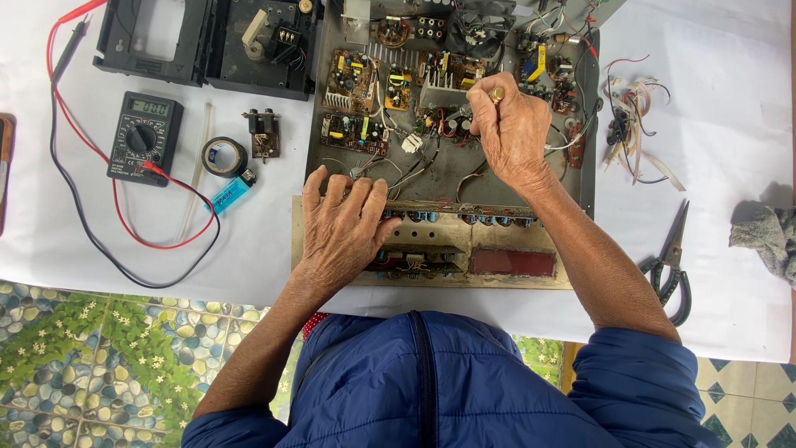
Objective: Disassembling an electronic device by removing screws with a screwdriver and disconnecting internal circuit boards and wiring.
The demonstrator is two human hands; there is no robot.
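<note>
An opened metal amplifier chassis (452,170) lies on the white table, filled with several small circuit boards and loose wires. My left hand (342,226) rests flat with fingers spread on the chassis's front edge, above the panel with a red display window (512,262). My right hand (507,124) is closed around a tool with a brass-coloured end (497,94), held upright over the boards in the middle of the chassis. The tool's tip is hidden under my hand.
A black multimeter (144,136) with red and black leads lies at left, beside a roll of black tape (224,156), a blue lighter (229,196) and a small part (264,134). Black casing pieces (207,41) sit at top left. Scissors (673,264), cut wires (632,124) and a grey rag (767,236) lie right.
</note>
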